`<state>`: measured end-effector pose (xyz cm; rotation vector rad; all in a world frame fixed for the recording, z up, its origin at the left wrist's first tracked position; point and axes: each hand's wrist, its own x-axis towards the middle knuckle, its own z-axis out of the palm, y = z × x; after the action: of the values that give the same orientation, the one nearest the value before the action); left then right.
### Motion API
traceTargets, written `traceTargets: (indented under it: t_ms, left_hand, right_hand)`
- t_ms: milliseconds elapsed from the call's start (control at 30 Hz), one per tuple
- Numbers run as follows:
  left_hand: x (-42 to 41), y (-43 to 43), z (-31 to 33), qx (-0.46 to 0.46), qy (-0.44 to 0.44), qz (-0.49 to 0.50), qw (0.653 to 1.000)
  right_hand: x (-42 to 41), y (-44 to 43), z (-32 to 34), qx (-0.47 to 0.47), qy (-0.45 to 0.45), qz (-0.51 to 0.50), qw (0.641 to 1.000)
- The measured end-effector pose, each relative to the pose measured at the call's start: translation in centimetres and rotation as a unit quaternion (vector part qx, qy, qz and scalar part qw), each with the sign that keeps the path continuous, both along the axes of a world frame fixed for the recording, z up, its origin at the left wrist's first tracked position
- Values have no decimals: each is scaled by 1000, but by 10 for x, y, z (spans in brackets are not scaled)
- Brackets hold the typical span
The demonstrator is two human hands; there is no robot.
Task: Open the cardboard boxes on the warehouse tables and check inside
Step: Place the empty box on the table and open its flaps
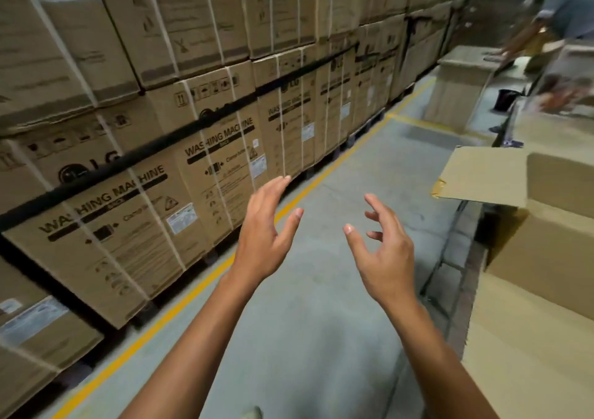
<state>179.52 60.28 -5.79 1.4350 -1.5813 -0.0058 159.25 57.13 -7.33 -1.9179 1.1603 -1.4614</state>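
Left hand [263, 235] and right hand [382, 251] raised over grey concrete floor [321, 338], palms facing; each grip spread, fingers loose, holding nothing. Plain brown cardboard box [553, 245] at right edge, flap [482, 174] lifted open, apart from both hands. Strapped brown washing-machine cartons [128, 219] stacked left, behind yellow floor line [193, 290].

Two hands [262, 241] [384, 254]; one open box [546, 241]; one bystander [559, 10].
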Motion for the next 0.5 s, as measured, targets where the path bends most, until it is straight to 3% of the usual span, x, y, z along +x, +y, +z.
traceTargets:
  t_ms: [233, 500]
  left_hand:
    - [6, -175, 2, -30, -9, -146, 989]
    - [-10, -347, 34, -46, -32, -313, 948]
  right_hand:
    - [3, -111, 9, -29, -3, -133, 991]
    - [-2, -208, 39, -58, -4, -316, 947]
